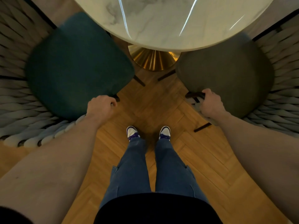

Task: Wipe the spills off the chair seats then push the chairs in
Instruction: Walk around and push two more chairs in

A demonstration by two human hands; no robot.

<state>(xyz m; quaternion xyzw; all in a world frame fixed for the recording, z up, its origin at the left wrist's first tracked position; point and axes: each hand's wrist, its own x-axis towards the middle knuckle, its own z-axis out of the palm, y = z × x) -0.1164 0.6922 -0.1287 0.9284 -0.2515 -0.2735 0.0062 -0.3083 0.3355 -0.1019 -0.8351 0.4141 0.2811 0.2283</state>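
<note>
Herringbone wood floor (161, 101) runs under you, with the round marble table (169, 21) ahead on its gold fluted pedestal (152, 59), and you stand between two chairs with woven rope backs. Your left hand (101, 107) is curled around the dark frame end at the near corner of the teal chair (77, 65), and your right hand (210, 103) grips the matching frame end of the grey chair (226, 73); both are clenched on the chairs, neither carrying a cloth. Both seats sit partly tucked, their far edges under the table's rim, the near portions out in the open. No spill shows on either seat from here, though the teal one is blurred, so you cannot be sure it is dry; I judge the wiping done and the pushing-in under way. Watch the angle: the chairs point inward toward the pedestal, and if you drive both at once their front legs could meet it or each other and jam. Holding only one corner of each frame, a shove may swing a chair sideways instead of sliding it straight, scraping legs across the wood. Your shoes (132, 132) stand close between the rear legs, so a twisting chair could catch a foot.
</note>
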